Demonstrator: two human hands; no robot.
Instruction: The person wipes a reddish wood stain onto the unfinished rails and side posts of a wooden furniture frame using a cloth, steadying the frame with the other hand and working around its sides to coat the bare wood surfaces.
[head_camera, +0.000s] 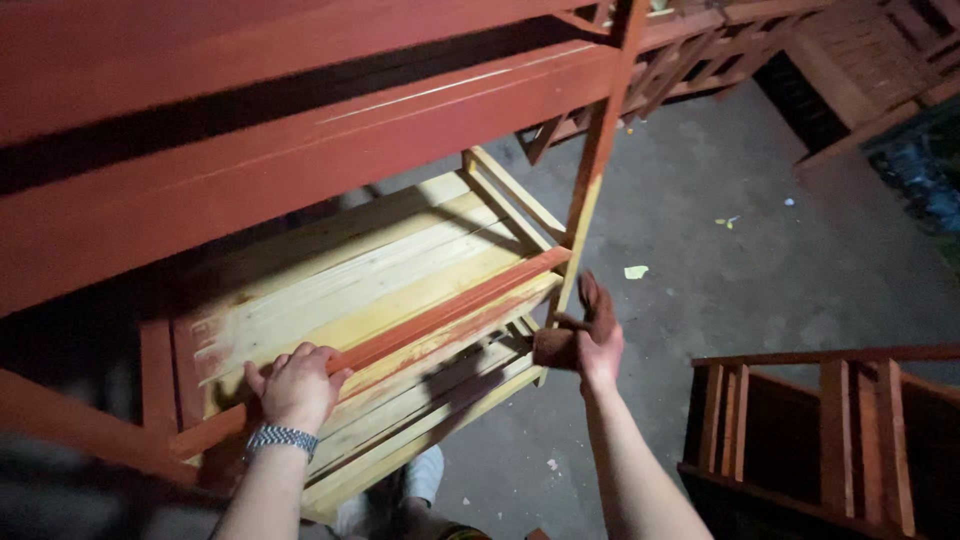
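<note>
Two hands on a half-painted wooden rack

Head view: the rack (400, 290) is built of pale slats with red-brown paint on its top rails, one front rail and upright post; bare yellow wood shows on the lower shelves. The left hand (296, 385), with a metal watch (281, 438) at the wrist, curls its fingers (300, 355) over the painted front rail. The right hand (590, 335), paint-stained, clenches a dark sponge (555, 346) just beside the post, fingertips nearly touching it. Another red rack (830, 440) stands right of that hand on the grey floor (720, 280).
</note>
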